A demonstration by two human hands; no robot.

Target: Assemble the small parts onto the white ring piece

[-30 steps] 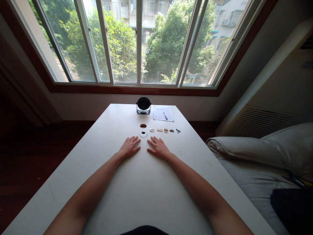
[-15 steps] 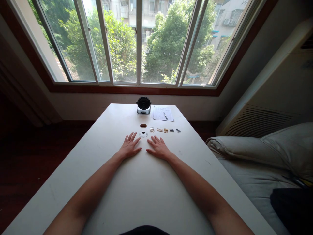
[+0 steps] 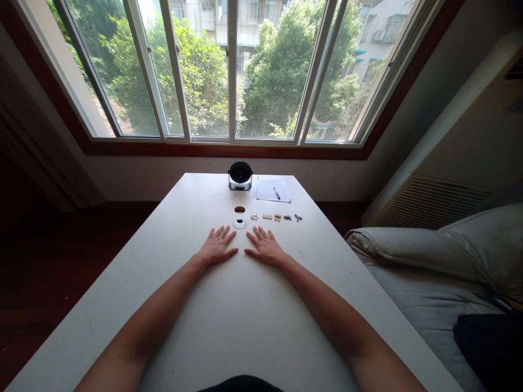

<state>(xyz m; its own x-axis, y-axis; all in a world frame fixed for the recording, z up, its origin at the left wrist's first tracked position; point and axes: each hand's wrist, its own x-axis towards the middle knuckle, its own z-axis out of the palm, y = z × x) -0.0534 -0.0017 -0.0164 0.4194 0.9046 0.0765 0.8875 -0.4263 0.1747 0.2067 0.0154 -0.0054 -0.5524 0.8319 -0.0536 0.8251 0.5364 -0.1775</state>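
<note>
My left hand (image 3: 217, 245) lies palm down on the white table (image 3: 245, 316), its fingers spread and nothing in it. To the right, my right hand (image 3: 265, 246) rests flat in the same way, also holding nothing. Just beyond the gap between them is a white ring (image 3: 239, 224) with a dark centre. Past my right fingertips runs a row of small parts in groups: white pieces (image 3: 254, 215), tan pieces (image 3: 267, 216), golden pieces (image 3: 278, 217), grey pieces (image 3: 287, 217) and dark pieces (image 3: 298, 218). They are too small to name exactly.
Behind the ring, a round hole (image 3: 239, 209) opens in the tabletop. A small black fan (image 3: 240, 173) stands near the far edge, beside paper sheets (image 3: 267, 189) with a pen (image 3: 277, 193) on them. A padded sofa (image 3: 412, 267) borders the table's right side.
My left fingers have lowered slightly and now lie flatter on the table. The right hand and the small parts have stayed in place.
</note>
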